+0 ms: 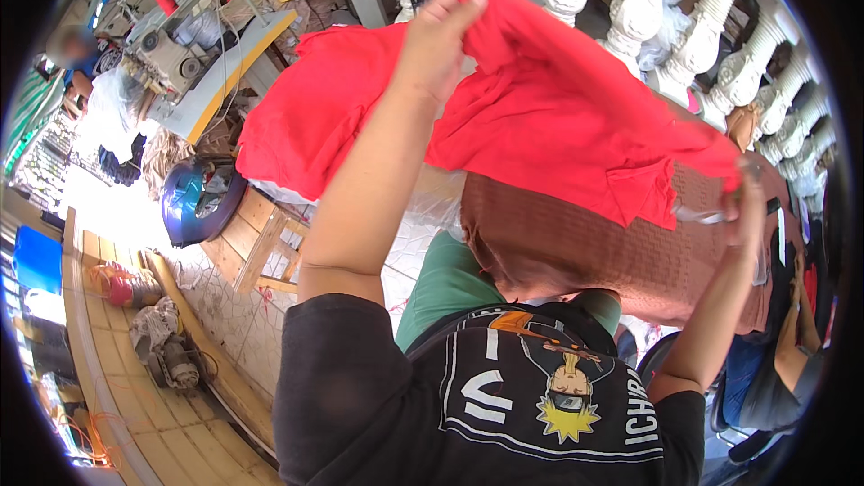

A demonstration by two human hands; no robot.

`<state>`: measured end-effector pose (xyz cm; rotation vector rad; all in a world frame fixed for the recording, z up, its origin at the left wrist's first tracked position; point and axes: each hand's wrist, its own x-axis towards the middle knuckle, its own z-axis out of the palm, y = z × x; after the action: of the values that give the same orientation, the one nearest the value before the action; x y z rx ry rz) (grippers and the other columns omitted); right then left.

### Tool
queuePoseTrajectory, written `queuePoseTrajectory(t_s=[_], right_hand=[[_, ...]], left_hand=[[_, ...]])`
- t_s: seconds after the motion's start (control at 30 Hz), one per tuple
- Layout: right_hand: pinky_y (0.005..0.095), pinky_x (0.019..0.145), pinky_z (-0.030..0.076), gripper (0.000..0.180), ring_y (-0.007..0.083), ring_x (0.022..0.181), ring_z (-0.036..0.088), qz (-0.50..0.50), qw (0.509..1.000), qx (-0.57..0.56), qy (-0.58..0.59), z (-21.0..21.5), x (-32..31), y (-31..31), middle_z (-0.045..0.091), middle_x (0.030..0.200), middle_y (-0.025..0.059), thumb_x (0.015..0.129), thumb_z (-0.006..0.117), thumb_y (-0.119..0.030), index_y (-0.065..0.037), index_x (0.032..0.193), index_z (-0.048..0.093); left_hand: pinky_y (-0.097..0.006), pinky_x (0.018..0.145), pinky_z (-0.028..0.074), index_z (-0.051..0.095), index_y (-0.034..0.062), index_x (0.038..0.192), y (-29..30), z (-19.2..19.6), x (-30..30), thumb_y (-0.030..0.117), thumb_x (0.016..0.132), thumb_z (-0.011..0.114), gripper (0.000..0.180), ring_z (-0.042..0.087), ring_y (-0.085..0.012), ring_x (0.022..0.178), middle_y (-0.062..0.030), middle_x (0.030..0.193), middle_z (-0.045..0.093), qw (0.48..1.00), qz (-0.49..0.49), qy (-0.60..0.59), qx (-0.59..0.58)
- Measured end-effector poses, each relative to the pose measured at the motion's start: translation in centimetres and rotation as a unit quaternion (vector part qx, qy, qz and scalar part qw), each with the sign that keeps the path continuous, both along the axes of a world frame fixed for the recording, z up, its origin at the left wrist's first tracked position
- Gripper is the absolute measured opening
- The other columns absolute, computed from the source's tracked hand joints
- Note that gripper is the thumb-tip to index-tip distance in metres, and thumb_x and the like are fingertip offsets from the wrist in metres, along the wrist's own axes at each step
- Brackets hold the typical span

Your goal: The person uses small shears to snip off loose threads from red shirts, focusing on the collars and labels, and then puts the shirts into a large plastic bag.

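A length of bright red cloth [558, 117] is stretched across in front of me. My left hand [443, 40] is raised at the far side, closed on one end of the cloth between thumb and fingers. Off to the right, my right hand [743, 209] is closed at the cloth's other end and partly smeared by motion. Beside its fingers is something pale and shiny that I cannot make out. More red cloth [310, 112] lies heaped to the left, behind my left forearm. A brown textured cover [576, 234] drapes the surface beneath the stretched cloth.
A sewing machine [171, 58] stands on a yellow-edged table [220, 76] at the far left. A blue helmet [187, 202] sits by a wooden stool [245, 234]. White balusters [697, 36] line the far right. A motor [171, 351] rests on the slatted bench [135, 405] at lower left.
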<state>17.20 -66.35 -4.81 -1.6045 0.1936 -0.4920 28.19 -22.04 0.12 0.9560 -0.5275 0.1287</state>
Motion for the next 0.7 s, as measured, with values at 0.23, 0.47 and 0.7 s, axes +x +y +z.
queuePoseTrajectory(t_s=[0.23, 0.47, 0.7], right_hand=[[0.0142, 0.040, 0.025, 0.021, -0.0017, 0.045, 0.034, -0.065, 0.970, 0.145, -0.183, 13.7, 2.6, 7.0, 0.048, 0.059, -0.0049, 0.093, 0.051, -0.021, -0.001, 0.096, 0.057], [0.0199, 0.042, 0.033, 0.019, 0.0101, 0.049, 0.045, 0.309, 0.940, 0.080, -0.121, 13.9, 17.3, 18.5, 0.051, 0.065, 0.0005, 0.093, 0.048, -0.017, -0.002, 0.094, 0.060], [0.0224, 0.038, 0.037, 0.027, 0.0130, 0.053, 0.056, 0.376, 0.916, 0.044, -0.130, 14.6, 20.0, 34.0, 0.064, 0.095, 0.0141, 0.088, 0.058, -0.017, -0.002, 0.110, 0.049]], left_hand=[[-0.034, 0.101, 0.037, 0.040, 0.0045, 0.132, 7.3, 7.4, -5.4, 0.004, 0.086, 0.058, 0.050, 0.050, -0.0199, 0.116, -0.0076, 0.127, 0.052, 0.982, 0.113, -0.137, 0.067], [-0.025, 0.047, 0.043, 0.055, 0.0040, 0.105, 21.9, 8.0, -3.5, 0.022, 0.074, 0.076, 0.042, 0.055, -0.0095, 0.063, -0.0041, 0.081, 0.060, 0.837, 0.535, 0.040, 0.104], [-0.030, 0.068, 0.049, 0.062, -0.0007, 0.109, 22.1, 4.9, -8.2, 0.026, 0.083, 0.067, 0.037, 0.061, -0.0179, 0.085, -0.0111, 0.099, 0.065, 0.649, 0.742, -0.031, 0.164]])
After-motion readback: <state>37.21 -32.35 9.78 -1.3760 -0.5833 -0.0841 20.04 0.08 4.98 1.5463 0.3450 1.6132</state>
